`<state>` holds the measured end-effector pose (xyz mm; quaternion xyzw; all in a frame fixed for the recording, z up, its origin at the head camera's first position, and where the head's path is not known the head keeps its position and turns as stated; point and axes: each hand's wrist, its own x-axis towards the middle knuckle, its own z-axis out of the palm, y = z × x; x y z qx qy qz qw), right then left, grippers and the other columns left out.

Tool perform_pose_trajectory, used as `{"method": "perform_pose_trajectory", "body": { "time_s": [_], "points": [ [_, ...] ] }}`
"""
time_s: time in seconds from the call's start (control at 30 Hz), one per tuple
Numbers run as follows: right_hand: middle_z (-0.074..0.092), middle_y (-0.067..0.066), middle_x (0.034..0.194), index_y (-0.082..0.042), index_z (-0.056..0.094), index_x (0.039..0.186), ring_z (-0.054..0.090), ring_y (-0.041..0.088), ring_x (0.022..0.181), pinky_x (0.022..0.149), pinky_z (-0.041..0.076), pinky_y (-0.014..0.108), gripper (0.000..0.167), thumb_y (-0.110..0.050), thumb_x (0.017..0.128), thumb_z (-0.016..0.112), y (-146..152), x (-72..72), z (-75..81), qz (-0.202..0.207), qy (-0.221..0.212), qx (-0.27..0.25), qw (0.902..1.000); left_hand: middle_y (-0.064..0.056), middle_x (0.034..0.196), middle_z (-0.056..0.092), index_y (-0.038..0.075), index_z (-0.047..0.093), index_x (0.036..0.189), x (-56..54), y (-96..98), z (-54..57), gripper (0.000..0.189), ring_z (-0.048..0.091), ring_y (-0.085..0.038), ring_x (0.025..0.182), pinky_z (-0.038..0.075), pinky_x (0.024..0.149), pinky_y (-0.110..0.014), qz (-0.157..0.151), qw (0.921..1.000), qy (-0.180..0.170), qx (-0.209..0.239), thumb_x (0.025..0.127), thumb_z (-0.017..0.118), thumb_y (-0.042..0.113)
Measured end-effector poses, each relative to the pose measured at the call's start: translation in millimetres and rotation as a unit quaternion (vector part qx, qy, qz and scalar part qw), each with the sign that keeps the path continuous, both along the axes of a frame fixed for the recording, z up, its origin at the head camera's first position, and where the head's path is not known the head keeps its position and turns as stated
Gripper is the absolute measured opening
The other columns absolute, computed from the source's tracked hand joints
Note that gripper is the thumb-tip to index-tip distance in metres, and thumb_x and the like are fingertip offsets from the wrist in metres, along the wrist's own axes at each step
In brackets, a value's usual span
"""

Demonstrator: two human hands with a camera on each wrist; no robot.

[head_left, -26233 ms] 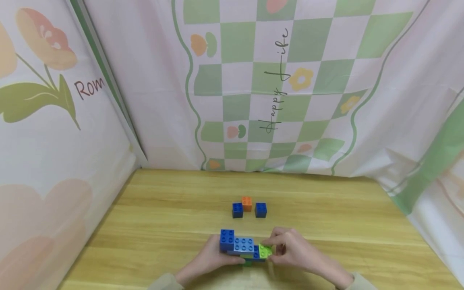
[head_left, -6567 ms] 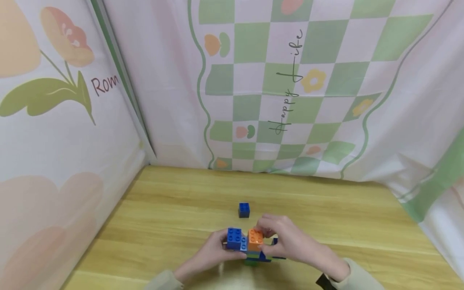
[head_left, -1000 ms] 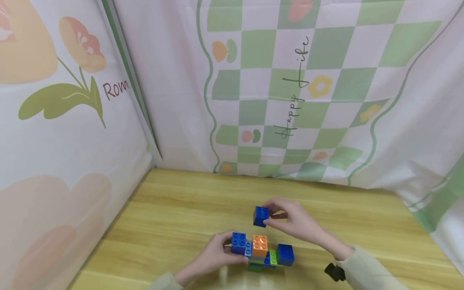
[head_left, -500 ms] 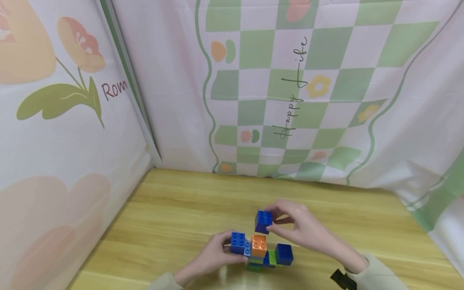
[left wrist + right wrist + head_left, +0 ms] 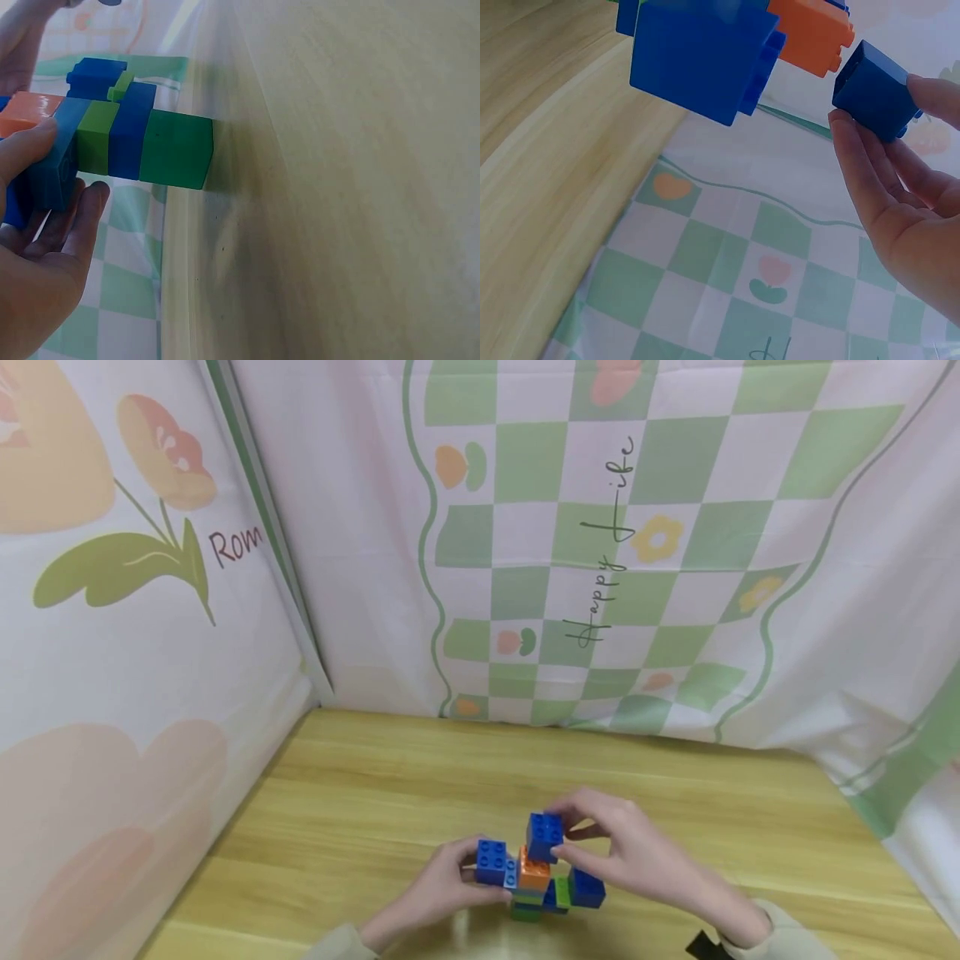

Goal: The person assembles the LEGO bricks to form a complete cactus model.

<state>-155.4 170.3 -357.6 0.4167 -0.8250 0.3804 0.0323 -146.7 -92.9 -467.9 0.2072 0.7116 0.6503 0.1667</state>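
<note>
My left hand [image 5: 442, 889] grips a toy building brick structure by its left side, thumb in front. In the left wrist view, its layers run from a green brick [image 5: 176, 148] at the bottom through blue and lime to a blue-grey brick [image 5: 58, 157]. On top sit a blue brick [image 5: 492, 864] at left and an orange brick [image 5: 533, 877] beside it; another blue brick [image 5: 588, 890] stands lower at right. Pinched between my right hand's [image 5: 622, 843] thumb and fingers is a loose blue brick [image 5: 876, 91], just above the orange one with a gap between.
The wooden table [image 5: 360, 793] extends behind and to both sides of the structure. A patterned curtain [image 5: 525, 610] rises along its back edge, and a printed cloth wall [image 5: 112, 677] borders the left. Something black [image 5: 705, 947] shows by the right sleeve.
Earlier, an orange and two blue bricks lay on the table; the orange and one blue were added to the structure. In the last second my right hand brought the other blue brick down over the orange.
</note>
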Motion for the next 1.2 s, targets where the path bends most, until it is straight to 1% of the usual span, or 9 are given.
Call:
{"method": "perform_pose_trajectory", "body": {
  "time_s": [0.1, 0.27, 0.37, 0.5, 0.6, 0.7, 0.8, 0.9, 1.2],
  "points": [
    [0.07, 0.007, 0.111, -0.01, 0.062, 0.121, 0.07, 0.009, 0.095, 0.075, 0.063, 0.024, 0.031, -0.019, 0.093, 0.07, -0.8, 1.4, -1.0, 0.002, 0.002, 0.001, 1.0, -0.013, 0.118, 0.07, 0.006, 0.063, 0.122, 0.3, -0.3, 0.0, 0.046, 0.07, -0.008, 0.101, 0.058, 0.09, -0.022, 0.001, 1.0, -0.002, -0.001, 0.08, 0.08, 0.011],
    [0.07, 0.006, 0.11, -0.009, 0.063, 0.123, 0.07, 0.009, 0.095, 0.075, 0.063, 0.025, 0.033, -0.017, 0.092, 0.071, -2.9, 3.5, -3.6, 0.006, 0.026, 0.001, 0.9996, -0.012, 0.117, 0.07, 0.008, 0.063, 0.122, 0.9, -0.7, 0.0, 0.045, 0.07, -0.009, 0.101, 0.059, 0.09, -0.022, 0.004, 1.0, -0.006, -0.001, 0.08, 0.08, 0.011],
    [0.07, 0.005, 0.109, -0.009, 0.064, 0.123, 0.069, 0.008, 0.095, 0.074, 0.063, 0.025, 0.033, -0.017, 0.092, 0.071, -4.0, 4.6, -5.4, 0.009, 0.03, -0.001, 0.9995, -0.012, 0.118, 0.07, 0.008, 0.063, 0.122, 1.0, -0.8, -0.6, 0.045, 0.07, -0.01, 0.102, 0.059, 0.09, -0.023, 0.003, 1.0, -0.006, 0.002, 0.08, 0.08, 0.011],
    [0.069, 0.004, 0.108, -0.01, 0.064, 0.122, 0.069, 0.008, 0.095, 0.074, 0.063, 0.024, 0.032, -0.016, 0.091, 0.071, -5.3, 5.2, -7.6, 0.015, 0.024, -0.009, 0.9996, -0.014, 0.117, 0.07, 0.008, 0.063, 0.121, 0.9, -0.6, -1.8, 0.044, 0.07, -0.009, 0.101, 0.059, 0.09, -0.023, 0.001, 1.0, -0.003, 0.008, 0.08, 0.08, 0.011],
    [0.07, 0.004, 0.106, -0.011, 0.065, 0.119, 0.069, 0.008, 0.094, 0.074, 0.063, 0.026, 0.03, -0.016, 0.091, 0.072, -6.4, 5.4, -8.5, 0.018, 0.032, -0.013, 0.9993, -0.014, 0.116, 0.07, 0.007, 0.063, 0.12, 0.4, -0.2, -2.7, 0.043, 0.07, -0.008, 0.1, 0.059, 0.089, -0.023, -0.001, 0.9999, -0.001, 0.012, 0.08, 0.08, 0.01],
    [0.07, 0.002, 0.104, -0.011, 0.065, 0.117, 0.069, 0.008, 0.093, 0.074, 0.063, 0.025, 0.029, -0.016, 0.09, 0.073, -7.6, 5.8, -8.5, 0.017, 0.044, -0.012, 0.9988, -0.014, 0.115, 0.07, 0.007, 0.064, 0.12, -0.3, 0.0, -3.3, 0.043, 0.07, -0.007, 0.099, 0.059, 0.089, -0.022, -0.001, 0.9999, 0.004, 0.012, 0.08, 0.08, 0.01],
    [0.07, 0.002, 0.103, -0.012, 0.066, 0.116, 0.069, 0.008, 0.092, 0.074, 0.062, 0.023, 0.028, -0.015, 0.089, 0.074, -8.3, 5.9, -8.6, 0.014, 0.047, -0.013, 0.9987, -0.013, 0.115, 0.07, 0.008, 0.064, 0.119, -0.5, 0.2, -3.4, 0.043, 0.07, -0.006, 0.099, 0.059, 0.089, -0.022, 0.001, 0.9999, 0.009, 0.007, 0.08, 0.081, 0.011],
    [0.072, 0.004, 0.104, -0.012, 0.065, 0.115, 0.07, 0.009, 0.093, 0.074, 0.062, 0.022, 0.027, -0.015, 0.089, 0.074, -8.6, 5.8, -8.9, 0.013, 0.04, -0.013, 0.999, -0.013, 0.115, 0.07, 0.008, 0.064, 0.119, -0.3, 0.4, -2.9, 0.043, 0.07, -0.007, 0.1, 0.059, 0.089, -0.022, 0.002, 0.9999, 0.008, 0.006, 0.08, 0.081, 0.011],
    [0.074, 0.008, 0.102, -0.008, 0.064, 0.114, 0.072, 0.01, 0.091, 0.071, 0.064, 0.027, 0.026, -0.012, 0.09, 0.073, -9.7, 5.5, -10.6, 0.02, 0.021, -0.024, 0.9993, -0.013, 0.115, 0.07, 0.007, 0.064, 0.12, -1.0, 0.6, -1.6, 0.044, 0.07, -0.008, 0.1, 0.059, 0.09, -0.022, 0.006, 1.0, 0.003, 0.006, 0.079, 0.08, 0.01]
  ]
}}
